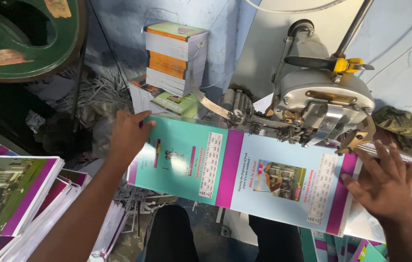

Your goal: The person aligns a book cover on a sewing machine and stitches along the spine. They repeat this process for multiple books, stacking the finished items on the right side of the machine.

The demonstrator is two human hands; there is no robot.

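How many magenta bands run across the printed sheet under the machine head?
3 on the printed sheet: one at its left end by the left hand, one mid-sheet, one at the right end beside the right hand. None looks hidden.

A green drum (26, 39) is seen at the upper left of the frame. A book stack (174, 58) is set against the blue wall (118, 24) at upper centre. Printed covers (16, 199) are piled at the lower left, paper scraps (94, 92) are strewn behind them, and a camouflage cloth (400, 123) is laid at the right edge.
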